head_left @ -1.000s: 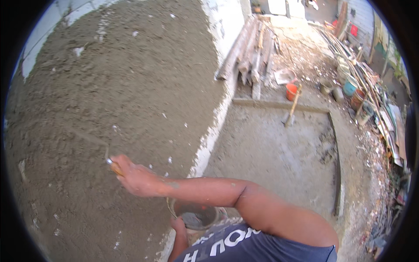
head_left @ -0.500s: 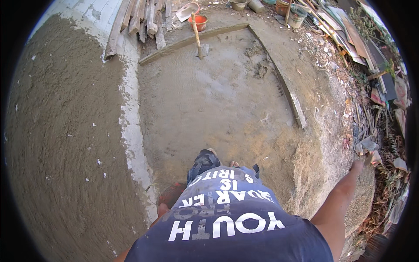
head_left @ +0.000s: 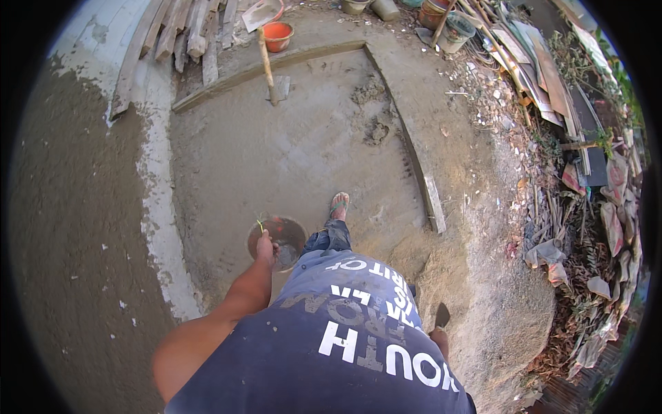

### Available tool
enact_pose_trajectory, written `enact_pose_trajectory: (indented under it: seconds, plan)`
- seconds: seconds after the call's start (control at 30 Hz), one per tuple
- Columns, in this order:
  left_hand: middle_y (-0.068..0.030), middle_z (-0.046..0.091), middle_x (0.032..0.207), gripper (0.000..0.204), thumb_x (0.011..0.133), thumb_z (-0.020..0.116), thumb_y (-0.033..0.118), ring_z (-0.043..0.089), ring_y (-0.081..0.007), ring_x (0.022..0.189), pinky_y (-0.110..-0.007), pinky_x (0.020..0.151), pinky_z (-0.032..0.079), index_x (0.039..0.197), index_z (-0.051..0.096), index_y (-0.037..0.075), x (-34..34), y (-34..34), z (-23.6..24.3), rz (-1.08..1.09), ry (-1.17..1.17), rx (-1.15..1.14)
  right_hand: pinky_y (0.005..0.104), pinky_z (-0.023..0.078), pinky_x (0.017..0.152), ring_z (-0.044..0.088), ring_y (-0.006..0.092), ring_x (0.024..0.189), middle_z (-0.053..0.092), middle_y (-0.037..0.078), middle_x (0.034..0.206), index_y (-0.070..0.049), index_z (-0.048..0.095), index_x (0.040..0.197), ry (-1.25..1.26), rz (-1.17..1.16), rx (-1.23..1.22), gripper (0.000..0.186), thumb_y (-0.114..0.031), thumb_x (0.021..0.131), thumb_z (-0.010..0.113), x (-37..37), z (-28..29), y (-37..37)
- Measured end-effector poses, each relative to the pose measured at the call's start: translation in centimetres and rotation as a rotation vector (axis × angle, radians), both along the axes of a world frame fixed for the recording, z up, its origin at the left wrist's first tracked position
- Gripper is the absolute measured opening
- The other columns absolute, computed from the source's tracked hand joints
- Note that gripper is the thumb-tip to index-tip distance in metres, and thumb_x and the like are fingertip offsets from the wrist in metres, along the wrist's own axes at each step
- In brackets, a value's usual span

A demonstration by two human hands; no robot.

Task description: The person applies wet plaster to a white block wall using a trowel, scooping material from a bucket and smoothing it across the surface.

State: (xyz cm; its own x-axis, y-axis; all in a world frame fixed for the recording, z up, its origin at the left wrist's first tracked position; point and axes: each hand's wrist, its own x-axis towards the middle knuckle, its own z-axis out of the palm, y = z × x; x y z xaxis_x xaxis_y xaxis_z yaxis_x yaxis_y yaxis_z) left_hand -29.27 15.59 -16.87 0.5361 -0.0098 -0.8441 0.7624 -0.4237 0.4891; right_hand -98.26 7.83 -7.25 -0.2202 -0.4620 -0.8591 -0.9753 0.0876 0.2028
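Two hands busy: our left hand (head_left: 265,245) grips the rim of a round pan (head_left: 279,238) on the sandy ground (head_left: 276,152), our right hand (head_left: 438,339) is closed around a trowel (head_left: 442,315), plastered wall (head_left: 76,228) on the left.

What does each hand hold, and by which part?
The left hand grips the round pan by its near rim. The right hand holds a trowel by its handle.
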Motion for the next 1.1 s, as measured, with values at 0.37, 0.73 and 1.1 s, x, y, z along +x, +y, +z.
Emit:
enact_pose_trajectory:
  seconds: [0.37,0.73,1.1]
  plan:
    - [-0.0026,0.057,0.074,0.056,0.096,0.051,0.06,0.055,-0.0116,0.058,-0.027,0.053,0.044,0.115,0.051,0.008,16.9,-44.6,1.0,-0.152,-0.174,-0.451,0.0353,0.044,0.04,0.058,0.0191,0.049,0.062,0.01,0.073,-0.003,0.056,0.109,-0.282,-0.743,-0.222,0.027,-0.02,0.09,0.062,5.5,1.5,-25.2]
    - [-0.001,0.058,0.075,0.038,0.1,0.055,0.043,0.053,-0.0097,0.054,-0.026,0.048,0.045,0.11,0.06,0.006,12.4,-62.2,8.7,0.131,-0.438,-0.495,0.0457,0.055,0.066,0.066,0.0348,0.075,0.066,0.017,0.086,0.003,0.061,0.109,-0.234,0.397,-0.184,0.033,-0.024,0.089,0.06,5.8,-6.0,-73.0]
    - [-0.0015,0.049,0.063,0.049,0.098,0.046,0.059,0.048,-0.017,0.052,-0.032,0.051,0.044,0.102,0.055,0.01,13.2,-70.5,-0.3,0.273,0.043,-0.191,0.0357,0.044,0.039,0.055,0.0202,0.045,0.055,0.008,0.064,-0.001,0.051,0.1,-0.45,-0.16,-0.649,0.025,-0.019,0.086,0.061,19.3,-4.1,-100.2]
